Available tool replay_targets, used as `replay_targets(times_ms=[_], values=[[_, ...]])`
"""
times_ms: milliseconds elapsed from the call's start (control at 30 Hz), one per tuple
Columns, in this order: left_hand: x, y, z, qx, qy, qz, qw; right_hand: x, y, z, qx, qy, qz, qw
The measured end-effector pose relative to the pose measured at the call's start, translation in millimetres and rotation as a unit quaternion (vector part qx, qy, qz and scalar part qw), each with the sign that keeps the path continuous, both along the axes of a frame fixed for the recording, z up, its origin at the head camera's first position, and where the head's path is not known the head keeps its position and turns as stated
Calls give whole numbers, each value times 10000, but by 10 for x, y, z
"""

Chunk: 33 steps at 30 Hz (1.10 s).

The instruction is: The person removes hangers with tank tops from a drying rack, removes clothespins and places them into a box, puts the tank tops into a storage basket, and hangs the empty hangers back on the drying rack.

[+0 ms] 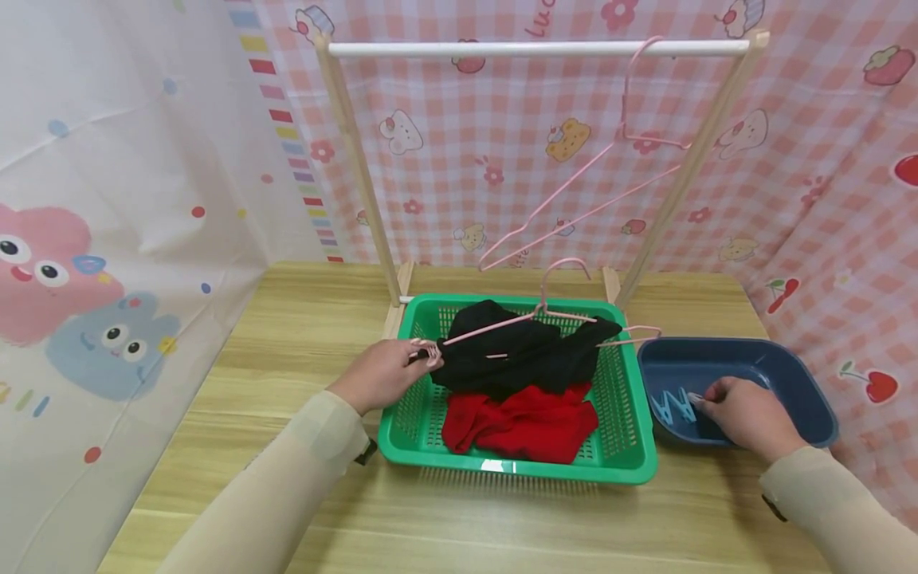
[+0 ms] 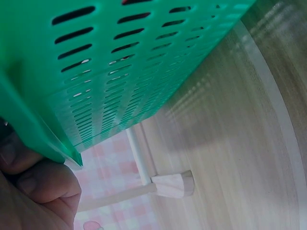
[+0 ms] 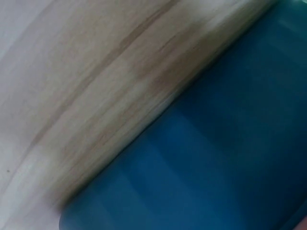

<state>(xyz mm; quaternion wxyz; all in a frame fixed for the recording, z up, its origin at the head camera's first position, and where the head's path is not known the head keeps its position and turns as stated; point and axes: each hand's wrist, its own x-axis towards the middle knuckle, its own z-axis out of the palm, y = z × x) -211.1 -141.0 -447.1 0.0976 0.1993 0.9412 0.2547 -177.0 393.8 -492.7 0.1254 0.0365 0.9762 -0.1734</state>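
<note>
My left hand (image 1: 387, 371) grips the left end of a pink hanger (image 1: 495, 325) together with the edge of a black garment (image 1: 512, 351). Garment and hanger lie over the green basket (image 1: 645, 446), the hanger's hook pointing up. In the left wrist view, curled fingers (image 2: 50, 184) show beside the basket's rim. On the right, my right hand (image 1: 753, 414) reaches into a dark blue basin (image 1: 817, 391), thumb and forefinger pinching a small pale clothespin (image 1: 694, 399). Blue clothespins (image 1: 674, 406) lie just left of those fingertips. The right wrist view shows mostly the basin's outer wall (image 3: 201, 167).
A red garment (image 1: 523, 422) lies in the basket's front half. Behind stands a wooden rack with a white crossbar (image 1: 531, 49), from which another pink hanger (image 1: 574, 171) hangs near the right post (image 1: 692, 167). Everything stands on a wood-grain table (image 1: 301, 311) before patterned curtains.
</note>
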Motion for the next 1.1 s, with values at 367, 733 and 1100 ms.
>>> replay_targets(times_ms=[367,733,1100], values=[[7,-7,1,-24,17,-16,10000,-19,-8,-13,9,-100,102,9999],[5,-6,21,20,16,-75,10000,-31,-22,-8,39,-179,37,9998],[0,-6,6,34,12,-73,10000,-21,-31,12,52,-89,91,9999]])
